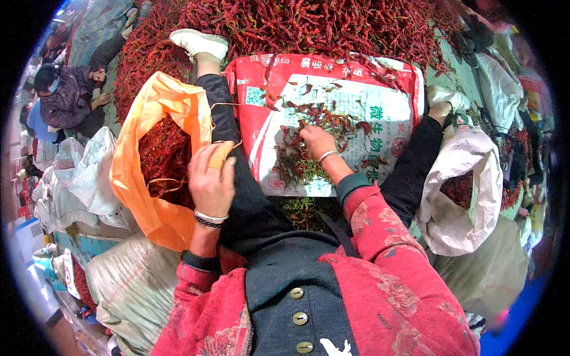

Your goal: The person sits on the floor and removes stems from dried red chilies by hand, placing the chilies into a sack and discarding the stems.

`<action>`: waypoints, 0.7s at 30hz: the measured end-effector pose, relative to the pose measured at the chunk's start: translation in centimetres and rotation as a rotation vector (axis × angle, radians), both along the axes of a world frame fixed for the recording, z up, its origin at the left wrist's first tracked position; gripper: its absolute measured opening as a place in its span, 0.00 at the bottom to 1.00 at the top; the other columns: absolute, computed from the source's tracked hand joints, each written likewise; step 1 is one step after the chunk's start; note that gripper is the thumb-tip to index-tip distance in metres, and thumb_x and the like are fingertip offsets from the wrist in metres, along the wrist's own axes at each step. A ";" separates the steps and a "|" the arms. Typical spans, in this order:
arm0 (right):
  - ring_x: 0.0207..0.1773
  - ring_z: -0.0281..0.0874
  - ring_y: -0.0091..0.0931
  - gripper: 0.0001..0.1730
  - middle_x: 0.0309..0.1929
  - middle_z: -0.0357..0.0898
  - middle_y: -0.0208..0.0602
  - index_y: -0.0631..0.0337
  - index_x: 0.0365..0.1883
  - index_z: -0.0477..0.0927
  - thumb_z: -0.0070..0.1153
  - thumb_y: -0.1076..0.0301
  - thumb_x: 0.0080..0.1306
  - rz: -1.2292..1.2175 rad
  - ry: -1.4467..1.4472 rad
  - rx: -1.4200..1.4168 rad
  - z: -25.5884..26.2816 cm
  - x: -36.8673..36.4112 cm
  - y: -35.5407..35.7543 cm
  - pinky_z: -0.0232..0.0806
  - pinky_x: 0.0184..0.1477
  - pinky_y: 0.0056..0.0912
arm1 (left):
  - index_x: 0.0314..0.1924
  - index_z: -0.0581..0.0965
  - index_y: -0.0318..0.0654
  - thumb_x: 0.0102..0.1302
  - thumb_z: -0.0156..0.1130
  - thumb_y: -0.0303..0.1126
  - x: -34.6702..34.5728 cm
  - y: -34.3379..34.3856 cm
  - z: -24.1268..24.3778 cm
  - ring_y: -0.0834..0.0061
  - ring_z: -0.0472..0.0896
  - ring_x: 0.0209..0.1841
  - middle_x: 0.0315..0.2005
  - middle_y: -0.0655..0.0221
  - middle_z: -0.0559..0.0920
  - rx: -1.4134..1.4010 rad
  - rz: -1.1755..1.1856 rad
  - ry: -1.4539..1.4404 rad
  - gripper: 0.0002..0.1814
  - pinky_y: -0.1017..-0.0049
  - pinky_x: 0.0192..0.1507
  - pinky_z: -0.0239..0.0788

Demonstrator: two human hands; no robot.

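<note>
My left hand [211, 180] is at the inner rim of an orange woven bag [129, 178], above my left thigh. A tan-orange wrap or strip [219, 155] lies across one of its fingers. Dried red chillies [162, 151] fill the bag's mouth. My right hand [318, 142] reaches down among loose chillies [334, 118] on a red and white printed sack [387, 107], which lies between my legs. Its fingertips touch the chillies, but their grip is hidden. Below that hand lies a heap of greenish stems [296, 171].
A large heap of red chillies [311, 26] spreads beyond the sack. A white woven bag [485, 191] with chillies inside stands by my right leg. Filled pale sacks [133, 280] flank me. Another person [67, 95] sits at the far left.
</note>
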State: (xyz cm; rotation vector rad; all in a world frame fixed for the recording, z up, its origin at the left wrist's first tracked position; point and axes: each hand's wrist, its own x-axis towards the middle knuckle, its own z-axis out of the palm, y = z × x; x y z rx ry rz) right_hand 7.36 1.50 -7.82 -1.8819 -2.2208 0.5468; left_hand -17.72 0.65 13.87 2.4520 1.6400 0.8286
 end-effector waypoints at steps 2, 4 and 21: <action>0.36 0.77 0.37 0.09 0.30 0.78 0.35 0.50 0.37 0.77 0.53 0.66 0.57 -0.194 0.316 0.025 3.1 0.3 -0.6 0.68 0.35 0.40 | 0.44 0.79 0.38 0.56 0.63 0.29 1.6 -0.9 -1.3 0.64 0.77 0.41 0.37 0.62 0.78 -0.185 -0.035 -0.182 0.14 0.71 0.45 0.68; 0.34 0.79 0.33 0.08 0.33 0.81 0.34 0.51 0.37 0.77 0.55 0.65 0.59 -0.356 0.515 -0.119 8.5 0.3 -2.0 0.68 0.32 0.35 | 0.46 0.77 0.37 0.58 0.62 0.31 3.8 -1.8 -3.6 0.71 0.77 0.34 0.32 0.64 0.79 -0.495 0.006 -0.413 0.15 0.75 0.39 0.69; 0.25 0.76 0.28 0.11 0.25 0.78 0.37 0.55 0.39 0.77 0.56 0.60 0.62 -0.108 0.950 -0.464 11.8 -2.4 -9.8 0.66 0.30 0.31 | 0.40 0.77 0.34 0.65 0.56 0.30 6.8 -5.3 -5.2 0.90 0.67 0.20 0.23 0.78 0.74 -0.915 0.019 -0.721 0.08 0.86 0.22 0.60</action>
